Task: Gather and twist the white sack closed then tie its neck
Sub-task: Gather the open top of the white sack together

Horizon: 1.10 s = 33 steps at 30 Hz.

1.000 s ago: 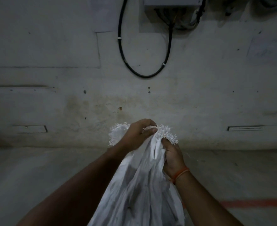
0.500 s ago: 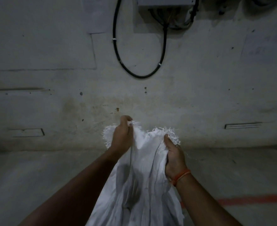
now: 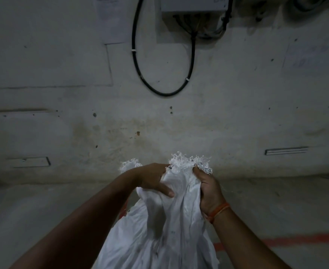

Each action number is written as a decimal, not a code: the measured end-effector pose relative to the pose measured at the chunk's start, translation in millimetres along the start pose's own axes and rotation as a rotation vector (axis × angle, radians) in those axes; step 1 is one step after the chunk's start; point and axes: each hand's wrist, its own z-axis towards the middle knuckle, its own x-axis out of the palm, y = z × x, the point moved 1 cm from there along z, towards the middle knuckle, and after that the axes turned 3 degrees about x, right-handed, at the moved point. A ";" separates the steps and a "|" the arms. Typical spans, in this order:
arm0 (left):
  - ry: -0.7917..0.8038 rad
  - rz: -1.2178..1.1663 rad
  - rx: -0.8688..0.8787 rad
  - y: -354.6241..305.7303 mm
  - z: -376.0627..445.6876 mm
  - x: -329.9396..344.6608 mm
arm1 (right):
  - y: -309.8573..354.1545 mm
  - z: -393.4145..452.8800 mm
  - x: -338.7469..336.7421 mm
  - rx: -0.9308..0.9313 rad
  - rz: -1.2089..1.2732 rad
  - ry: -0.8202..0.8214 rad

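The left hand (image 3: 152, 178) is now gripping the white sack (image 3: 165, 230) lower and closer to centre than half a second ago, when it was lifted high at the frayed rim; its fingers (image 3: 164, 191) are curling into the cloth, with a tuft of the frayed mouth (image 3: 189, 164) showing behind its wrist. That drop is pulling the left part of the opening in toward the middle, so the gathering is judged to be under way but unfinished, with no twist or tie visible yet. Moving rightward, the sack's neck is standing between the two hands, folds running top to bottom; its long axis is running from the lower edge of the view, close to the person, up to the mouth, which is pointing at the stained wall (image 3: 237, 113) ahead. The sack's lower part is hanging or standing below the arms, its base out of sight. On the right, the right hand (image 3: 208, 191), wearing an orange wrist thread (image 3: 219, 211), is clenching a bunch of the rim, much as before. A red floor line (image 3: 299, 238) is lying farther right.
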 end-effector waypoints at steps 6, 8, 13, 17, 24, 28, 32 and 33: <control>-0.043 -0.052 -0.062 7.0 4.3 -12.3 | 9.7 3.0 -18.9 -0.043 -0.033 0.002; -0.065 -0.139 -0.064 9.7 0.4 -18.9 | 11.8 6.4 -24.1 -0.051 -0.039 0.007; -0.148 -0.074 -0.140 19.5 -3.2 -22.9 | 4.6 20.2 -22.0 -0.127 -0.019 -0.085; -0.284 -0.171 -0.144 27.1 -0.7 -16.3 | -6.6 43.0 -10.3 -0.292 -0.051 -0.372; -0.636 -0.142 0.040 15.0 22.1 3.4 | -40.7 56.9 42.2 -0.129 -0.319 -0.115; -0.737 -0.154 -0.049 30.3 24.2 2.4 | -53.0 57.0 30.4 -0.136 -0.489 0.044; -0.463 -0.285 -0.053 41.9 7.6 -8.3 | -45.4 64.5 19.5 -0.281 -0.479 -0.094; -0.336 -0.225 -0.096 45.6 2.1 -11.2 | -44.3 66.0 18.4 -0.273 -0.448 -0.106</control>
